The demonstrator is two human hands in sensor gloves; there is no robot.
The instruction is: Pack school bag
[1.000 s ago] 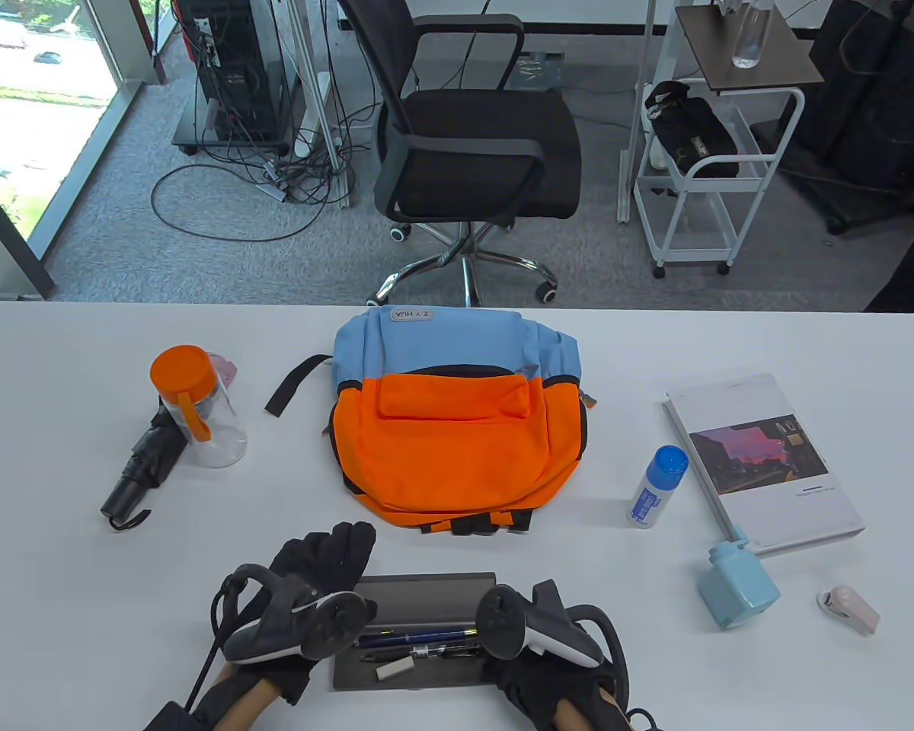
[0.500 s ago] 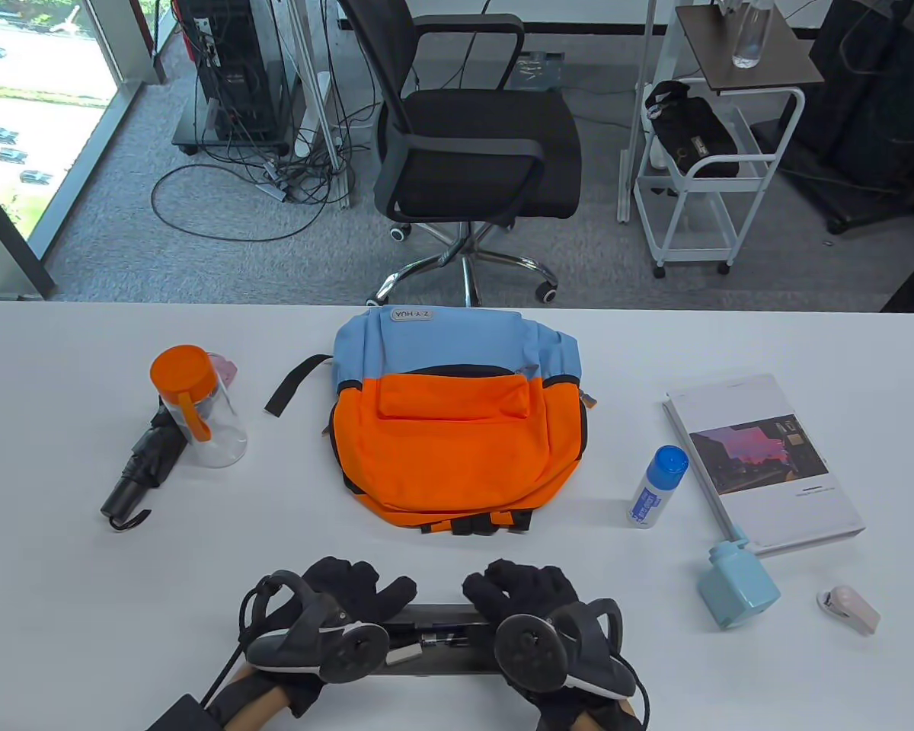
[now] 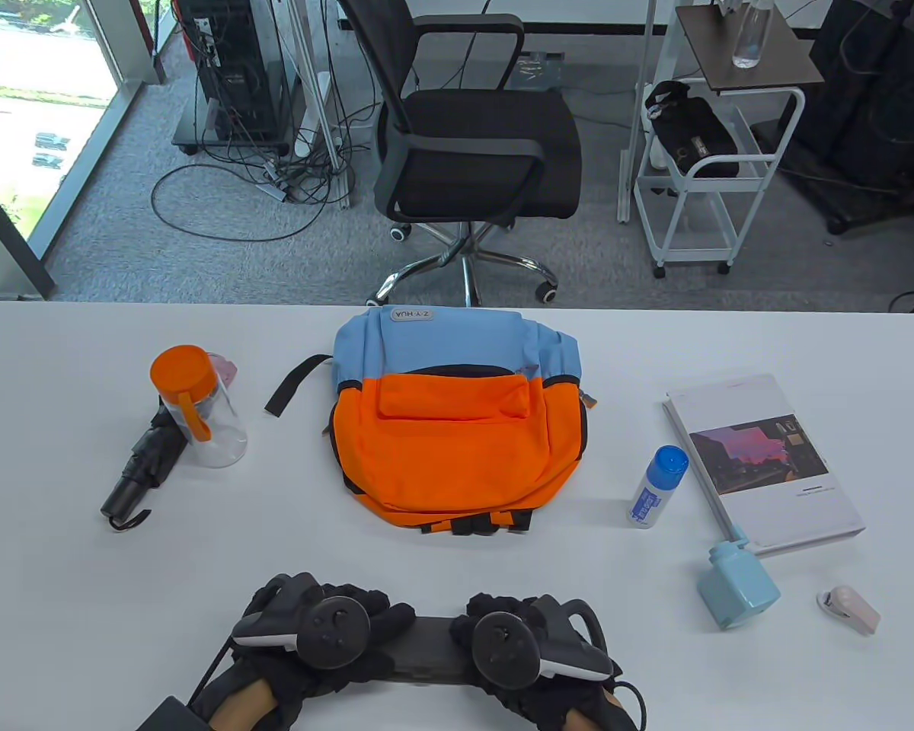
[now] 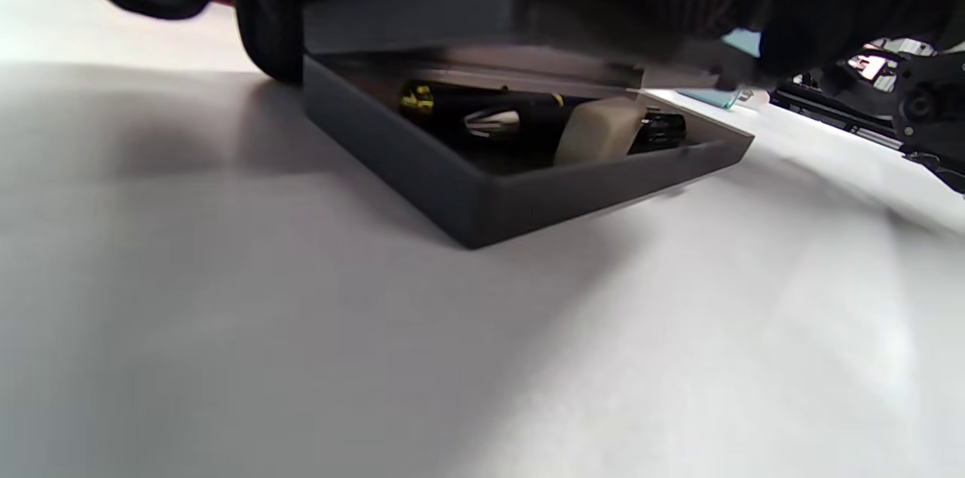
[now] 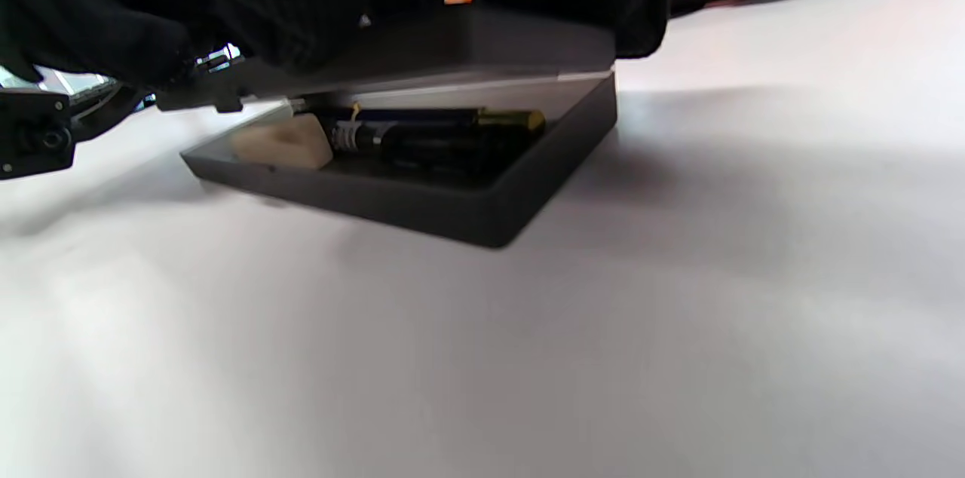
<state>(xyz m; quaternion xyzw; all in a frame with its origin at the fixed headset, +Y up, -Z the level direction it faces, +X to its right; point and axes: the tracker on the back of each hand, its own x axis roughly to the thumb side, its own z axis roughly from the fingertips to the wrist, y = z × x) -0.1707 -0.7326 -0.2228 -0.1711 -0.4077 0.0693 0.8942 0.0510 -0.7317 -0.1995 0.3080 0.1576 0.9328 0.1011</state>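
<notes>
A dark grey pencil case (image 3: 429, 647) lies at the table's near edge. My left hand (image 3: 365, 618) and right hand (image 3: 487, 620) both hold its lid from above, one at each end. The lid (image 4: 422, 14) is lowered almost flat, with a narrow gap left at the front. Through the gap, the left wrist view shows pens (image 4: 482, 105) and a pale eraser (image 4: 599, 133). The right wrist view also shows the eraser (image 5: 283, 142) and pens (image 5: 437, 127). The orange and blue backpack (image 3: 457, 426) lies flat at the table's middle, beyond the case.
A clear bottle with an orange lid (image 3: 198, 407) and a black folded umbrella (image 3: 141, 464) lie at the left. A blue-capped glue bottle (image 3: 657, 487), a book (image 3: 765, 461), a light blue sharpener (image 3: 737, 582) and a small pink-white item (image 3: 848, 609) are at the right.
The case lay open with pens and eraser showing. Both hands took the lid and swung it down over the tray; it is now almost flat.
</notes>
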